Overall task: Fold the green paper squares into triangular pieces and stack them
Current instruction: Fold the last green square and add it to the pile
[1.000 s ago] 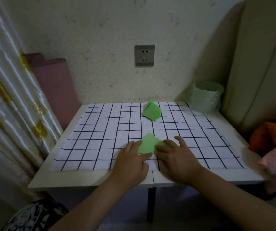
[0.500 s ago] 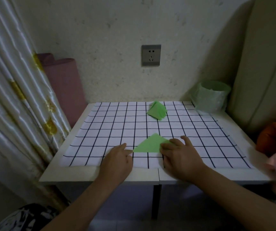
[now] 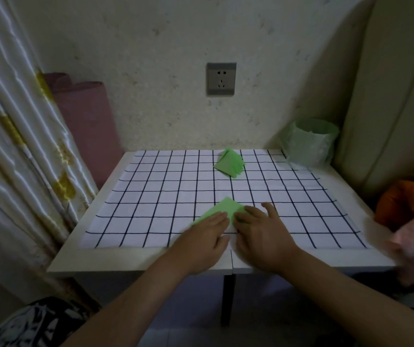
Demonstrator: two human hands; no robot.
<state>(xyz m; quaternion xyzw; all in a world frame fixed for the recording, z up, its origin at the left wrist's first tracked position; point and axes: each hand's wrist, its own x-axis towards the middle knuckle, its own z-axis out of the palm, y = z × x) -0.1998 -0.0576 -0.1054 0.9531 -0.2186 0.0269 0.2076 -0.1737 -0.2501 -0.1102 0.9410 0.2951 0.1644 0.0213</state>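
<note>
Flat with straight fingers, the left hand and right hand press a green paper piece, hiding its near edge; 1 green paper stack lies well beyond.

dim overall | curtain glints | edges bowed | right edge blurred

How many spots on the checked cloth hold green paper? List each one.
2. One green piece lies near, pressed by the left hand and right hand. One green stack sits at the far side. Its sheet count is hidden.
</note>
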